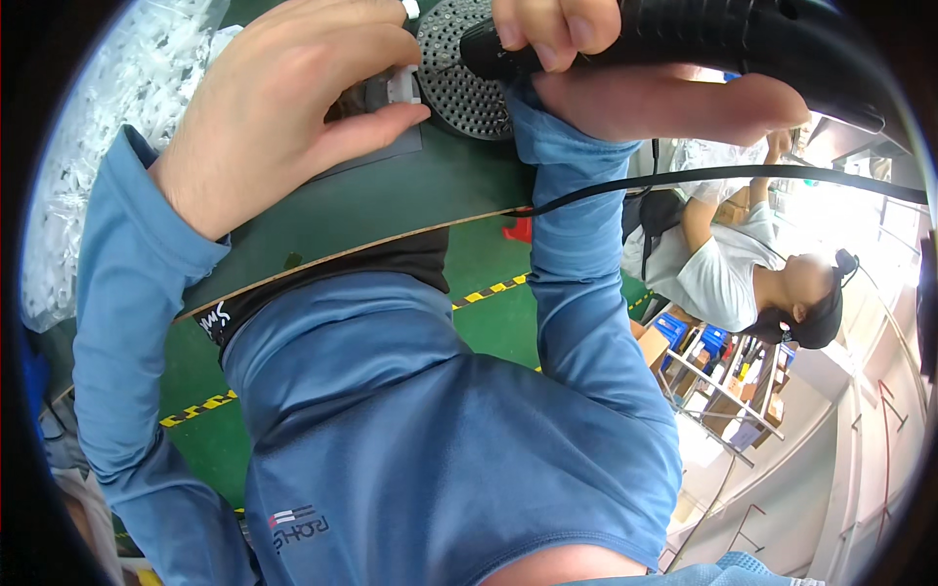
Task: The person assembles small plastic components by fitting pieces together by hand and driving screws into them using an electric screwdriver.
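Note:
At the top of the view, my left hand point(293, 107) bends over the dark green bench, thumb and fingers curled about a small white plastic part point(403, 86). A dark piece beside that part is mostly hidden by the fingers. My right hand point(645, 93) is wrapped round a black hand tool point(728, 34), whose narrow nose points left; its exact kind is unclear. Under the nose lies a round dark tray point(461, 83) dotted with many small metal points. The nose hides part of this tray, close to my left fingertips.
Clear plastic bags of whitish parts point(117, 127) lie at the left. A black cable point(733, 174) arcs across the right side. The bench edge point(362, 244) runs against my waist. Another person point(733, 264) works at the right, near a shelf rack point(723, 381) with boxes.

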A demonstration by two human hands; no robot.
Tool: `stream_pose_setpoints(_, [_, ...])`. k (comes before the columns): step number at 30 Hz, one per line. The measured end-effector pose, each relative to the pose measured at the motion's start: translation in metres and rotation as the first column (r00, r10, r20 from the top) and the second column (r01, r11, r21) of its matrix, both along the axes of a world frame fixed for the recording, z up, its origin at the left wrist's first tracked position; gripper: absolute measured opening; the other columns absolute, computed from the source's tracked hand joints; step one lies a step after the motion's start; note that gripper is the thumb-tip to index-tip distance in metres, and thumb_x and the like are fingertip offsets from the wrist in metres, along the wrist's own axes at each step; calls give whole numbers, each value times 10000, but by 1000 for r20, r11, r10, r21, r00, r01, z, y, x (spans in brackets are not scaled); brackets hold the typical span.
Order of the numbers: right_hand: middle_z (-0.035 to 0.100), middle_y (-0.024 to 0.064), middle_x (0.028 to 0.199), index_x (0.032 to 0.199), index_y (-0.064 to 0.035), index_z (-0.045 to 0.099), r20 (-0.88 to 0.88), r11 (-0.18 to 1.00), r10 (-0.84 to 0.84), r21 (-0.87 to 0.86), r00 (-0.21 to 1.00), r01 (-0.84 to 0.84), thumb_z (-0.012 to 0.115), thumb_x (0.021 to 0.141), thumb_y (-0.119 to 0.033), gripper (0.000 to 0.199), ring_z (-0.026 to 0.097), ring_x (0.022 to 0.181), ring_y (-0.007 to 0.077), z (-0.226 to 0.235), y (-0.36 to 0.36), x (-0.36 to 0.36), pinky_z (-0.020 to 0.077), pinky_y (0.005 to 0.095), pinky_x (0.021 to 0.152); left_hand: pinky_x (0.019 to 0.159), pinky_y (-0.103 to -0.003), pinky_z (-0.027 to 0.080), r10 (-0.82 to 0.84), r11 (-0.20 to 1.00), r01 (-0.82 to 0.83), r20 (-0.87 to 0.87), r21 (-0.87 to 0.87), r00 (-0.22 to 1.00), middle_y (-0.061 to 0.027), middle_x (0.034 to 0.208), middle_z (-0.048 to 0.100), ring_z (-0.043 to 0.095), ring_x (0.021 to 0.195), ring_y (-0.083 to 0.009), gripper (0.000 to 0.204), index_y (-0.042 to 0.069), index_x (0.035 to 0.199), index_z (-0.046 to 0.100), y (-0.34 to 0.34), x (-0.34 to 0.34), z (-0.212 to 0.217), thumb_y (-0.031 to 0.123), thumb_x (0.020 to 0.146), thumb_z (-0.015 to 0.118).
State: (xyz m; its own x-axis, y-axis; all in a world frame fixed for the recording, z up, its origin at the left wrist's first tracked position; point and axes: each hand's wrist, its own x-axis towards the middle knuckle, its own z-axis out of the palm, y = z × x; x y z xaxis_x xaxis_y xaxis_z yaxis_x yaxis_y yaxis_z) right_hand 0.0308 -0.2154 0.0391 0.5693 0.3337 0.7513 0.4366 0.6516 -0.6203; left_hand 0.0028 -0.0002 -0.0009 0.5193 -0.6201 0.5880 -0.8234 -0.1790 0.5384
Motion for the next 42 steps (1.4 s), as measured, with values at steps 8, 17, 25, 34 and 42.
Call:
stream_pose_setpoints(8, [575,68,684,1178,-17,464,69,999,26,22,997,-27,488,846,-891,935,536,497,135,-2,0,7,488,280,469,808,-391,511,-15,1000,17,-73,26,997,-142,1078,645,627,934,-324,356,12,1067,679,1,1,1,104,765,845])
stream_pose_setpoints(17, [594,56,828,1394,-103,451,-120,867,-141,-494,983,64,504,935,-784,823,613,705,203,78,-23,-40,545,381,673,860,-420,502,50,999,-50,34,-3,998,-151,1075,665,625,977,-361,363,21,1070,678,1,-2,-6,111,758,841])
stream_pose_setpoints(25, [620,97,879,1363,-146,474,157,846,530,-154,833,-510,820,876,-449,669,603,723,249,45,22,12,485,403,722,887,-416,468,-42,998,46,-66,52,997,-117,1051,673,611,957,-341,327,37,1066,668,-3,1,-1,129,776,789])
stream_pose_setpoints(34, [579,92,869,1323,-120,456,-75,951,282,-107,956,-289,718,930,-545,635,580,681,216,40,26,-18,490,383,683,814,-386,482,-35,994,39,-39,99,999,-105,898,601,610,895,-297,268,33,970,669,-2,1,10,235,821,762])
stream_pose_setpoints(42, [584,97,906,1291,-79,449,28,908,371,-222,928,-356,656,900,-714,775,579,674,199,40,18,-7,498,378,657,818,-389,482,-24,994,26,-22,103,999,-110,912,611,614,908,-305,266,24,956,668,-1,-1,11,233,819,758])
